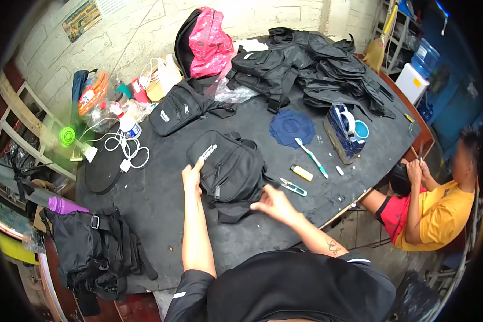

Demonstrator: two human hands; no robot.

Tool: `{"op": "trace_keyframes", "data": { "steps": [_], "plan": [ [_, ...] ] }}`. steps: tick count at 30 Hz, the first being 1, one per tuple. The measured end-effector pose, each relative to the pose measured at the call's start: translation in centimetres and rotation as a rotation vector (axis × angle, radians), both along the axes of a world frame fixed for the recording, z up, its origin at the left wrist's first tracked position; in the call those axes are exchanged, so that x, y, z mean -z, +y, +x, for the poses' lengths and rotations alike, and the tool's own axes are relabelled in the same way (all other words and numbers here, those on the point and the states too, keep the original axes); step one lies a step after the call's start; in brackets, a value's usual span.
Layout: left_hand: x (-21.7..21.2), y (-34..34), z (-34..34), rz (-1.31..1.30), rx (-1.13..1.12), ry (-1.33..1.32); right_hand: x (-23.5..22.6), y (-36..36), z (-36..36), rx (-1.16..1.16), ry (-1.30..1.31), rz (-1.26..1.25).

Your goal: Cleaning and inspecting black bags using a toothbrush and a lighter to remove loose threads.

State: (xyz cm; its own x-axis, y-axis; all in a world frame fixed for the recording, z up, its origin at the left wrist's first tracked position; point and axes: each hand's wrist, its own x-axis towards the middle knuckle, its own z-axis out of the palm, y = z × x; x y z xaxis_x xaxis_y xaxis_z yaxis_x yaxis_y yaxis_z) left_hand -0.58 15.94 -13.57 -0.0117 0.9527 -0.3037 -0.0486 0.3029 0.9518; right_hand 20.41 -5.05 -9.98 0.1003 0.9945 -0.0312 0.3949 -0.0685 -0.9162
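A small black bag [233,163] with zipped pockets and a white printed mark lies in front of me on the dark table. My left hand [192,181] grips its left edge, the thumb on the front; the other fingers are partly hidden. At the bag's lower right is my right hand [276,205], thumb and fingers apart, beside the dark straps. To the right lie green-handled thread snips [293,187], a yellow lighter [301,172] and a toothbrush [312,158].
Another black bag [177,107] and a pink backpack [212,43] stand farther back. Black bags [327,64] are piled at the far right; more [94,247] lie at the near left. A person in yellow [445,214] sits past the table's right edge.
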Motion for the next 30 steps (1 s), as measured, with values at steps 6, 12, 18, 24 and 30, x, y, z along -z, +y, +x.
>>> {"op": "trace_keyframes", "data": {
  "steps": [6, 12, 18, 24, 30],
  "plan": [
    [-10.4, -4.2, 2.2, 0.431, 0.012, -0.458, -6.8, 1.9, 2.5, 0.499, -0.256, 0.626],
    [-13.1, -8.6, 4.2, 0.504, 0.211, -0.859, -8.6, 7.0, -1.4, 0.22, -0.304, 0.735],
    [-10.9, -9.2, 4.1, 0.417, 0.181, -0.768, -5.5, 8.3, -3.2, 0.081, 0.108, 0.34],
    [-9.4, -9.0, 4.3, 0.486, 0.346, -0.759, -3.7, 8.5, -3.2, 0.053, 0.226, 0.201],
    [-9.6, -9.2, 4.5, 0.558, 0.352, -0.772, -4.1, 8.4, -3.5, 0.168, 0.658, 0.279]
  ]
}}
